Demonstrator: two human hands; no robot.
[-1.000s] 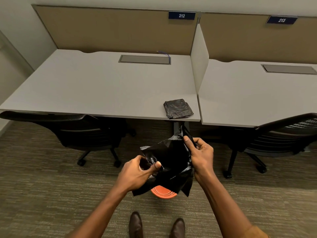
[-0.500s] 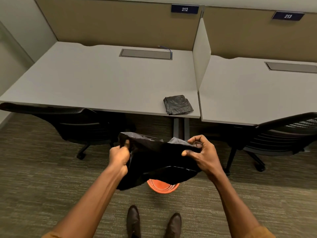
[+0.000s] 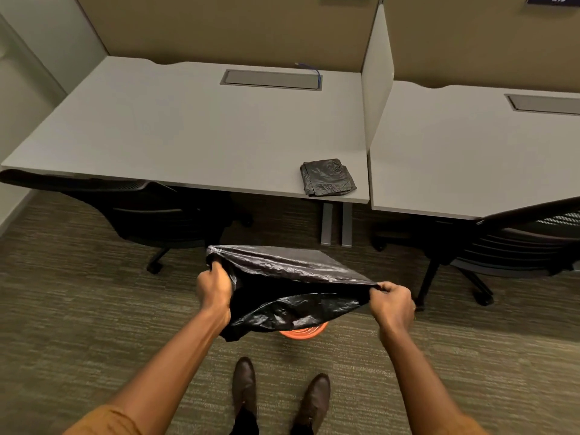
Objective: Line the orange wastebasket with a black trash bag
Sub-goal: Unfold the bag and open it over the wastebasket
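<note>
So the person's got the black trash bag (image 3: 292, 290) stretched out sideways between both fists, left hand (image 3: 215, 285) closed tight on one end of the rim, right hand (image 3: 392, 304) pinching the other. The bag's long axis runs left to right, and it hangs in the air right over the orange wastebasket (image 3: 303, 331), which sits on the carpet (image 3: 78, 324) just ahead of their shoes (image 3: 279, 394). Only a sliver of orange rim peeks out under the plastic. I'd say the basket is straight below, a bit closer to the left hand, so the move is basically down. There's a spare folded bag (image 3: 328, 177) on the desk (image 3: 188, 130).
</note>
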